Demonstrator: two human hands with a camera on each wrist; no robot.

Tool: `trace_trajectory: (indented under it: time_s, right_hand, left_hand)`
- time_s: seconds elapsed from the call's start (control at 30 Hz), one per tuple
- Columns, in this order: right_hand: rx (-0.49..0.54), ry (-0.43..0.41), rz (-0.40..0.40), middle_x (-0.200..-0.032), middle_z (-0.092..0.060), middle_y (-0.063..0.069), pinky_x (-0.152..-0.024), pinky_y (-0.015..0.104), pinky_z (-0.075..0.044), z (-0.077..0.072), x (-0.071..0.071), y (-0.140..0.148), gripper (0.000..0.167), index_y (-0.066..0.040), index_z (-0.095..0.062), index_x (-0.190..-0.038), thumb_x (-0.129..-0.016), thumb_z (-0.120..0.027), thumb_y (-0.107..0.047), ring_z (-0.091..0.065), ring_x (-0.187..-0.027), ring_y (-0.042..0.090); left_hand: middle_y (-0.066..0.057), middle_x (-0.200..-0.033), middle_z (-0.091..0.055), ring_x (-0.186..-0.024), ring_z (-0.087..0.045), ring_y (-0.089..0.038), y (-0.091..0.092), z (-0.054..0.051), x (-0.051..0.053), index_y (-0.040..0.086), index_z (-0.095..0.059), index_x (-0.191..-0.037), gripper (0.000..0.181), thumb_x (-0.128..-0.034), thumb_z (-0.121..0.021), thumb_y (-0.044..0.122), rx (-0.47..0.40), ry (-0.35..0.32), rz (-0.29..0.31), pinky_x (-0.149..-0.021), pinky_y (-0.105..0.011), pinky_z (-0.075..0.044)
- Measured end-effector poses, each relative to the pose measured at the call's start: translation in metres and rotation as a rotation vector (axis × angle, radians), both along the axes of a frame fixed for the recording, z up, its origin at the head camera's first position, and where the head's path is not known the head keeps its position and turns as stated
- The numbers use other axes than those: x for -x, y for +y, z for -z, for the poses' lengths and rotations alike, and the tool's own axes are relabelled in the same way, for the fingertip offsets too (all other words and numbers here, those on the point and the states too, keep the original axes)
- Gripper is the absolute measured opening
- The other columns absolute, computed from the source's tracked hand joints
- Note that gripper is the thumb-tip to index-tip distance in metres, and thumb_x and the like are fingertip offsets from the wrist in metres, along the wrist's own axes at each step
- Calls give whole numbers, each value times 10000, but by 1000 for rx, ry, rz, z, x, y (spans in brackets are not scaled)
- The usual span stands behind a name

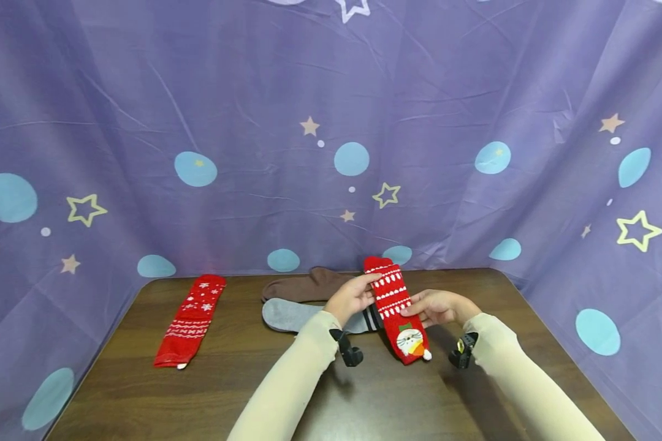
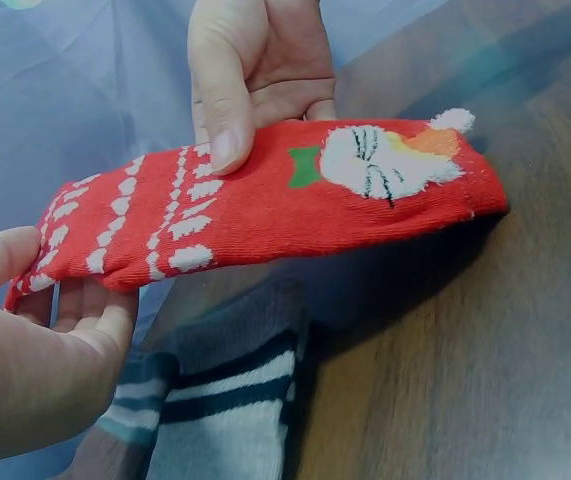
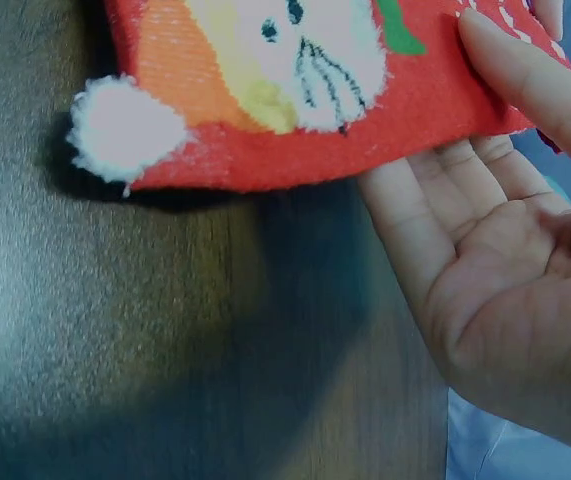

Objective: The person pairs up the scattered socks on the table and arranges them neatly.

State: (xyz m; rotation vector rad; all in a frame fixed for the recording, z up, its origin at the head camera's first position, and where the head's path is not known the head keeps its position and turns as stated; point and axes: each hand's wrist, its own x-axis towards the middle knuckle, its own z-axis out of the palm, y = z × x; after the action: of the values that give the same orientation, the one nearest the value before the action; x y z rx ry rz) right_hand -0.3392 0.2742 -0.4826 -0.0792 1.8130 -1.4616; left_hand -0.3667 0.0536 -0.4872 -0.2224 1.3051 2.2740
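Hands (image 1: pixel 354 297) (image 1: pixel 440 307) pinching red sock (image 1: pixel 391 299), part-hidden grey sock (image 1: pixel 288 315)

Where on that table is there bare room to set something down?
The table is bare between the snowflake sock and the gray sock, and nearer the camera, left of the left sleeve. The far middle is crowded: gray sock, brown sock, left hand, right hand, held red sock.

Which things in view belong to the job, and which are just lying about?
Job, likely:
red sock with white face, held by left hand and right hand

Lying about, untouched (could belong too):
snowflake red sock
brown sock
grey sock
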Motion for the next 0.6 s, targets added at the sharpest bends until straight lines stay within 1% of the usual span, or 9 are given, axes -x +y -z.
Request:
trace_trajectory:
  time_s: [0.2, 0.37, 0.6]
  right_hand:
    - [4, -3, -34, -966, -765, -5, -839, 320, -589, 1, -2, -4, 139, -119, -718, -1044, -990, -596, -78, -720, -911, 151]
    - [-20, -8, -35, -976, -764, -6, -840, 320, -593, 1, -2, -8, 130, -113, -729, -1059, -986, -623, -105, -718, -923, 150]
    - [-47, -1, -23, -977, -759, -19, -829, 317, -600, 1, -3, -10, 102, -143, -729, -1008, -989, -629, -142, -714, -914, 138]
  left_hand:
    - [-123, -1178, -669, -1201, -611, -283, -11, 2, 0, -77, -508, -1384, 430, -996, -611, 78, -3, 1, -23, -1172, -437, -440]
    - [-136, -1190, -671, -1184, -623, -283, -20, 1, 0, -82, -501, -1393, 435, -999, -602, 71, 1, 11, -39, -1172, -439, -441]
    - [-159, -1260, -657, -1166, -620, -270, -29, -1, 1, -78, -498, -1400, 432, -995, -587, 45, -4, 30, -40, -1180, -442, -430]
